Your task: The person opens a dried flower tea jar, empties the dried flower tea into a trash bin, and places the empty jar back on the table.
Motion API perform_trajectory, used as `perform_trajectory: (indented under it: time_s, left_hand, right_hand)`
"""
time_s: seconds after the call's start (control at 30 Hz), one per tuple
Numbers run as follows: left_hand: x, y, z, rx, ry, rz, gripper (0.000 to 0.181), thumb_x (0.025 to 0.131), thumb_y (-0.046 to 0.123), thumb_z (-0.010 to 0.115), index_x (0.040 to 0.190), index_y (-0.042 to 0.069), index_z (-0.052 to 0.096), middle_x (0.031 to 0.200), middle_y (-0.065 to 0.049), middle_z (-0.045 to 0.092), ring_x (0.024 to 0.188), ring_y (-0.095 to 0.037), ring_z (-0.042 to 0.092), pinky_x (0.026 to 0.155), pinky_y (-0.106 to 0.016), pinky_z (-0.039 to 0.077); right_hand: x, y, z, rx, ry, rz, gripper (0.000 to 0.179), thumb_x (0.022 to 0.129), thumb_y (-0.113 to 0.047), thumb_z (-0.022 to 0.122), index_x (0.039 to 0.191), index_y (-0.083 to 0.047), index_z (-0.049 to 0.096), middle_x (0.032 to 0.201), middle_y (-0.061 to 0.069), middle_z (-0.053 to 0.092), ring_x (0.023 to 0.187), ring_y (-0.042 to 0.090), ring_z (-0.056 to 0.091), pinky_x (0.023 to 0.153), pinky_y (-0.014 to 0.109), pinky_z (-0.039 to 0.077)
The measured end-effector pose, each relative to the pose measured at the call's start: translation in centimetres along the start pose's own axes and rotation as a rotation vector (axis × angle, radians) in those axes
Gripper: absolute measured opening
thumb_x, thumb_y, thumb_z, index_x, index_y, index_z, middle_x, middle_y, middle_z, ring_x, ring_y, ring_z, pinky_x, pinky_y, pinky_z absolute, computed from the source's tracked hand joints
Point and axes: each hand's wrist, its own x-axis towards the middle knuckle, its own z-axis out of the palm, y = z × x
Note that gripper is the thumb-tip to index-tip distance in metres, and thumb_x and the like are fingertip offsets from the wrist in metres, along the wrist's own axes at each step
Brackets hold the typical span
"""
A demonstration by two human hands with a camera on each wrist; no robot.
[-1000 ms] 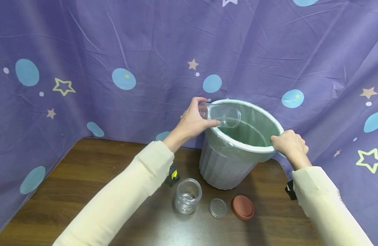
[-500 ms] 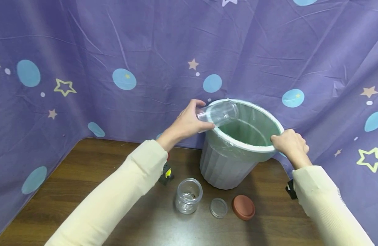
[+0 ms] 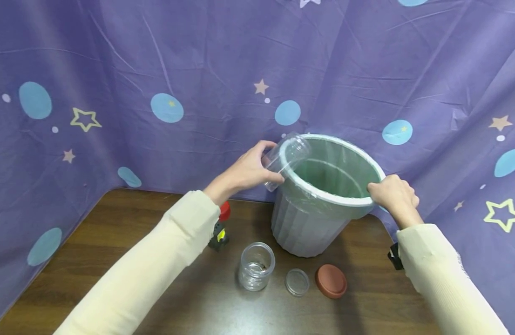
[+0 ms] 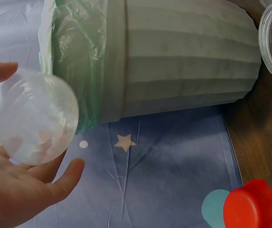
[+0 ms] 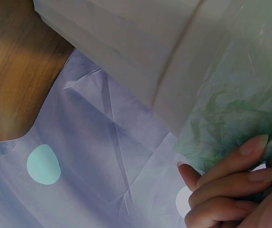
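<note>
A clear plastic jar (image 3: 287,156), tilted with its mouth up to the right, is in my left hand (image 3: 247,171). My thumb and fingers grip it near its base, and its upper part overlaps the left rim of the bin. Its round bottom (image 4: 38,121) faces the left wrist camera. The tall grey bin (image 3: 303,228) has a pale rim and a thin green liner (image 5: 230,123) folded over it; the bin leans slightly. At the bin's right rim, my right hand (image 3: 395,199) grips the edge and liner, fingers curled on the outside.
On the wooden table (image 3: 127,237) in front of the bin stand a clear open jar (image 3: 255,274), a clear lid (image 3: 297,282) and a reddish-brown lid (image 3: 330,281). A red cap (image 3: 225,211) shows behind my left sleeve. A purple curtain (image 3: 215,56) hangs behind.
My left hand has drawn back left and slightly down, turning the jar from lying over the bin's opening to mouth-up at the rim. My right hand stays on the rim.
</note>
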Motion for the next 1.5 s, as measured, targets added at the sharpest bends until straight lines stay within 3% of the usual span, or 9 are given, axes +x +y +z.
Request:
perform_trajectory:
  time_s: [0.23, 0.43, 0.63, 0.9, 1.1, 1.3, 1.5]
  left_hand:
    - [0.0, -1.0, 0.8, -0.003, -0.043, -0.037, 0.096, 0.071, 0.018, 0.078, 0.151, 0.019, 0.024, 0.125, -0.011, 0.056, 0.112, -0.026, 0.056, 0.095, -0.039, 0.048]
    - [-0.1, -1.6, 1.4, -0.093, -0.059, -0.071, 0.099, 0.071, 0.013, 0.077, 0.15, 0.021, 0.018, 0.125, -0.011, 0.057, 0.112, -0.028, 0.057, 0.095, -0.04, 0.049]
    - [-0.1, -1.9, 1.5, -0.145, -0.051, -0.082, 0.093, 0.074, 0.022, 0.078, 0.147, 0.02, 0.02, 0.114, -0.011, 0.055, 0.1, -0.024, 0.056, 0.083, -0.032, 0.047]
    - [0.0, -2.0, 1.4, -0.19, -0.026, -0.124, 0.075, 0.084, 0.048, 0.068, 0.143, 0.022, 0.029, 0.116, -0.01, 0.057, 0.096, -0.022, 0.062, 0.072, -0.03, 0.049]
    - [-0.2, -2.2, 0.9, -0.184, 0.017, -0.144, 0.073, 0.084, 0.051, 0.068, 0.141, 0.021, 0.034, 0.118, -0.008, 0.059, 0.103, -0.023, 0.062, 0.081, -0.034, 0.05]
    - [-0.3, -3.1, 0.7, -0.199, 0.033, -0.161, 0.074, 0.084, 0.052, 0.067, 0.142, 0.021, 0.032, 0.116, -0.009, 0.059, 0.101, -0.023, 0.061, 0.074, -0.032, 0.049]
    - [-0.6, -4.2, 0.9, -0.21, 0.046, -0.176, 0.074, 0.086, 0.049, 0.067, 0.144, 0.02, 0.03, 0.125, -0.012, 0.057, 0.112, -0.025, 0.059, 0.093, -0.039, 0.05]
  right_hand:
    - [0.0, 0.0, 0.1, 0.004, -0.005, 0.007, 0.049, 0.085, -0.033, 0.044, 0.11, 0.008, 0.055, 0.127, 0.037, 0.051, 0.115, 0.055, 0.049, 0.087, 0.061, 0.042]
    - [0.1, 0.0, 0.1, 0.002, 0.005, 0.002, 0.048, 0.085, -0.032, 0.044, 0.109, 0.008, 0.055, 0.125, 0.037, 0.052, 0.114, 0.054, 0.05, 0.085, 0.06, 0.043]
    - [0.0, 0.0, 0.0, 0.002, 0.003, 0.005, 0.049, 0.085, -0.032, 0.044, 0.109, 0.008, 0.055, 0.126, 0.037, 0.051, 0.115, 0.055, 0.049, 0.086, 0.061, 0.043]
    - [0.0, 0.0, 0.1, 0.004, -0.001, 0.011, 0.048, 0.086, -0.033, 0.044, 0.109, 0.008, 0.055, 0.125, 0.036, 0.052, 0.114, 0.054, 0.049, 0.087, 0.061, 0.042]
    - [-0.1, -0.1, 0.1, 0.005, 0.0, 0.007, 0.047, 0.086, -0.033, 0.044, 0.108, 0.007, 0.056, 0.125, 0.036, 0.051, 0.114, 0.054, 0.049, 0.087, 0.061, 0.042]
    - [-0.1, 0.0, 0.1, 0.01, 0.005, 0.005, 0.045, 0.085, -0.032, 0.044, 0.106, 0.006, 0.056, 0.124, 0.036, 0.051, 0.113, 0.054, 0.049, 0.087, 0.061, 0.041]
    - [-0.1, 0.0, 0.1, 0.003, 0.008, 0.001, 0.046, 0.085, -0.032, 0.044, 0.106, 0.007, 0.056, 0.125, 0.036, 0.051, 0.114, 0.054, 0.049, 0.086, 0.062, 0.042]
